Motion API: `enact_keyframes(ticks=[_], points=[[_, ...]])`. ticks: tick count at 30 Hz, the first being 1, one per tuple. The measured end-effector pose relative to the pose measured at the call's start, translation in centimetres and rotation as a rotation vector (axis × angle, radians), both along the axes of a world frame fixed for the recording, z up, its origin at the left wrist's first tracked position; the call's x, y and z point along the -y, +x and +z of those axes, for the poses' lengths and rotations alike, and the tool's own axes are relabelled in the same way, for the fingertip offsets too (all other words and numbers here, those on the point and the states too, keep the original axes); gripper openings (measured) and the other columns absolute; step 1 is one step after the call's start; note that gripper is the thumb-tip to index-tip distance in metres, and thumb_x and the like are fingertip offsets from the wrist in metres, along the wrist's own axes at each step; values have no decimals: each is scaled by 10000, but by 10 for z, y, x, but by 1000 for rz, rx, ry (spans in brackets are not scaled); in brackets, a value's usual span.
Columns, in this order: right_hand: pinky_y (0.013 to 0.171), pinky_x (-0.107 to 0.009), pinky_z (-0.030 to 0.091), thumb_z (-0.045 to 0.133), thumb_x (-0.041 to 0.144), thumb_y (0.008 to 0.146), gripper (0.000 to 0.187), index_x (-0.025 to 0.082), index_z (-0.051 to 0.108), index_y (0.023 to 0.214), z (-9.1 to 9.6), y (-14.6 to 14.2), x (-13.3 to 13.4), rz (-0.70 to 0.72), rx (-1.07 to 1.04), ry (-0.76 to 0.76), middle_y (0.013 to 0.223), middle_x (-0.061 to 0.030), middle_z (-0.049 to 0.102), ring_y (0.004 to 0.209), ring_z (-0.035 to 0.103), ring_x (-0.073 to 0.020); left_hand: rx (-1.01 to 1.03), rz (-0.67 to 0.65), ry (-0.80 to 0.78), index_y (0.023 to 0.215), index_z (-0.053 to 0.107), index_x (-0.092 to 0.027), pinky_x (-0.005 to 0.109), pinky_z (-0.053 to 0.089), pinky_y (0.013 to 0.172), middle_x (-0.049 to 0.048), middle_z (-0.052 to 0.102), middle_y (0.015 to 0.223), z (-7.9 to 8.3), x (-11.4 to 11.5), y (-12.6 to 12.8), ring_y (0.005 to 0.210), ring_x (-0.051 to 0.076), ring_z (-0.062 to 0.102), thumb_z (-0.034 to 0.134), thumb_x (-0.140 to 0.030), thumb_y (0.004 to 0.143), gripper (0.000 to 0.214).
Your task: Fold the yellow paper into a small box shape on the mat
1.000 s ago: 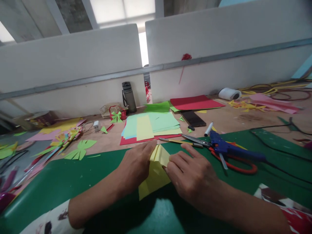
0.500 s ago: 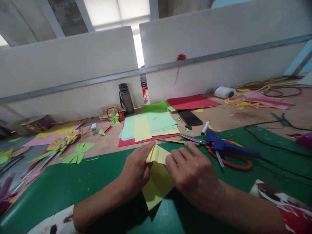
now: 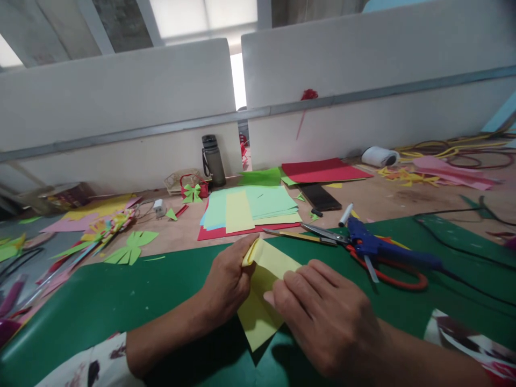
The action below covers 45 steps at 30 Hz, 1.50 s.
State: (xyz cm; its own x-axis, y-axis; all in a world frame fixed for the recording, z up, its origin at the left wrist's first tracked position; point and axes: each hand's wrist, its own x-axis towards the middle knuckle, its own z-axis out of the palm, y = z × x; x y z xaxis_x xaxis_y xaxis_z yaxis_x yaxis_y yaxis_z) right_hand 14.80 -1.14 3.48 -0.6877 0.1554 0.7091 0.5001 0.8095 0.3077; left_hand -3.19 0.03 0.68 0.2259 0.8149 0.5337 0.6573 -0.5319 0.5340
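Pale yellow paper (image 3: 260,317), partly folded, is held above the green mat (image 3: 177,279). My left hand (image 3: 229,279) is closed on its upper left, pinching a narrow folded strip between thumb and fingers. On the other side, my right hand (image 3: 326,317) has its fingers curled over the sheet's right edge, the thumb lying against the paper. A flap slants up behind the right knuckles, and the lower corner hangs down between the hands. The right fingertips are hidden.
Beyond the hands lie a craft knife (image 3: 300,235), red-handled scissors (image 3: 407,277) and a blue glue gun (image 3: 387,250) with its cord. Farther back are stacked coloured sheets (image 3: 270,201), a phone (image 3: 320,198), a marker (image 3: 345,215) and a dark bottle (image 3: 214,161). Green cut-outs (image 3: 132,247) lie left.
My right hand has moved right and down along the paper, away from the left hand. The upper flap has opened out wider. My left hand keeps its pinch.
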Motion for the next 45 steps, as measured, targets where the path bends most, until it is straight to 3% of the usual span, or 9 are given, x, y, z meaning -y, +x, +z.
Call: enact_keyframes(ticks=[4,7,17,23,27,31,37,40,45], points=[[578,-325,314,476,133,830,164,101,631,785,4,-2,-2,-198,-1,47,583,-42,523,583,470,-167,-82,34,21,1215,481,-155,353,466,877,94,609,1146,-1,0,-2,1030,206,568,394,-132,815,410],[531,-322,248,472,103,809,190,116,626,698,3,-5,-5,-275,29,66,540,-37,494,530,413,-163,-133,62,64,1180,512,-155,360,464,868,98,625,1123,1,1,-2,1019,216,575,394,-155,808,390],[529,-325,200,428,11,749,271,129,621,600,0,-7,0,-187,35,40,496,-50,476,504,366,-171,-311,125,146,1016,608,-201,448,390,953,19,707,811,3,2,-7,731,164,648,448,-91,714,360],[530,-328,194,411,14,763,289,135,621,605,-4,-8,3,-143,42,10,509,-55,498,505,370,-173,-373,138,275,906,616,-173,444,439,883,6,680,640,6,2,-6,579,140,630,401,-57,685,329],[528,-329,198,406,10,763,297,137,608,586,-6,-10,4,-132,30,11,506,-53,495,499,364,-170,-405,163,331,867,605,-168,447,461,838,12,674,617,6,1,-5,548,146,625,382,-44,644,339],[529,-327,218,418,17,769,286,127,618,596,-7,-9,3,-144,27,21,494,-47,480,496,371,-162,-446,158,324,869,589,-158,441,478,790,26,668,626,5,1,-3,569,167,631,385,-58,697,286],[521,-318,255,458,31,791,229,58,685,800,-4,-8,-2,-236,59,82,523,-50,522,505,428,-160,-505,145,340,872,572,-135,380,505,650,71,669,697,6,2,2,621,205,627,402,-95,768,203],[514,-314,272,467,28,790,226,43,690,822,-2,-8,-3,-232,73,103,518,-49,528,499,438,-155,-516,119,329,991,545,-114,334,507,578,76,667,739,6,5,4,623,202,618,400,-101,790,248],[525,-316,313,444,19,795,248,28,689,831,-1,-8,-3,-159,71,106,528,-63,547,513,457,-153,-447,41,273,1176,440,-108,288,524,614,86,664,868,4,7,5,724,180,633,365,-49,773,414]])
